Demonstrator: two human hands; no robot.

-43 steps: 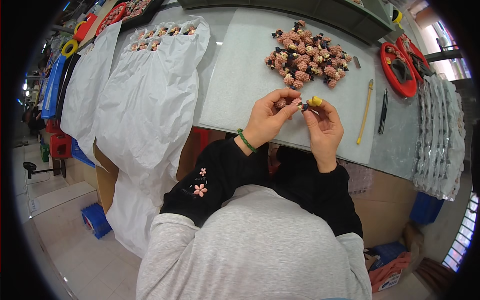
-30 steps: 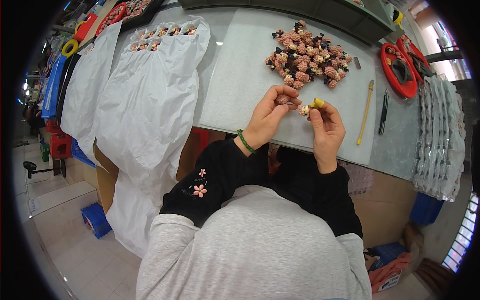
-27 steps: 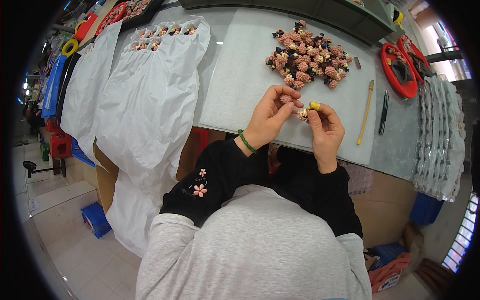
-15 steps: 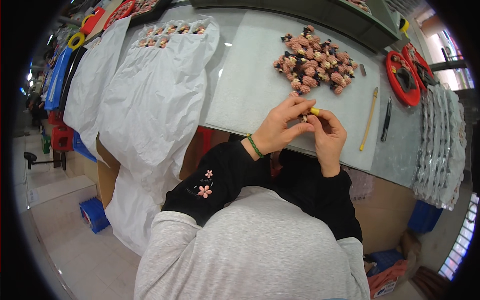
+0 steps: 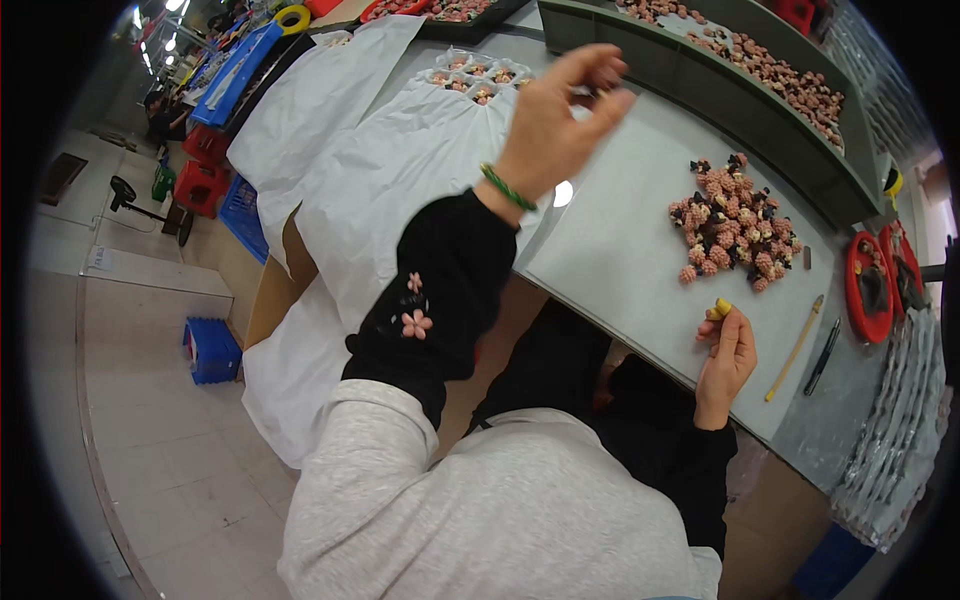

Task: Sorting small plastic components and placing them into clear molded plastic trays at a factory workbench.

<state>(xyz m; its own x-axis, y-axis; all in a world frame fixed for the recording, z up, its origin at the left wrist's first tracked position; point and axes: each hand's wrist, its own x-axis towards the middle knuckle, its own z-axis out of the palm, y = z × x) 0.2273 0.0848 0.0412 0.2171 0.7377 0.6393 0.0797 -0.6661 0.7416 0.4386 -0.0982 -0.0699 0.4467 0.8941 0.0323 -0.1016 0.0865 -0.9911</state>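
My left hand (image 5: 555,125) is raised over the table's left part, near the white tray (image 5: 470,75) of small pink figures. Its fingers are curled and drawn together, slightly blurred. Whatever they may hold is too small to make out. At the table's near edge my right hand (image 5: 727,365) is closed, fingers bent toward the thumb. A yellow finger cover (image 5: 722,307) sits at one fingertip, and any thing within the grip is hidden. Beyond this hand lies a heap of small pink knobbly figures (image 5: 735,225) with dark and cream parts, on a white sheet (image 5: 620,240).
A long green-grey bin (image 5: 700,70) of pink pieces borders the far side. At right lie a yellow stick (image 5: 795,350), a black pen (image 5: 822,358), a red dish (image 5: 868,290) and stacked clear trays (image 5: 890,420). White plastic sheeting (image 5: 350,200) hangs over the left edge.
My hands have come apart from their shared hold over the sheet. The left has swung up and left toward the tray; the right stays near the table edge. The view has shifted left.
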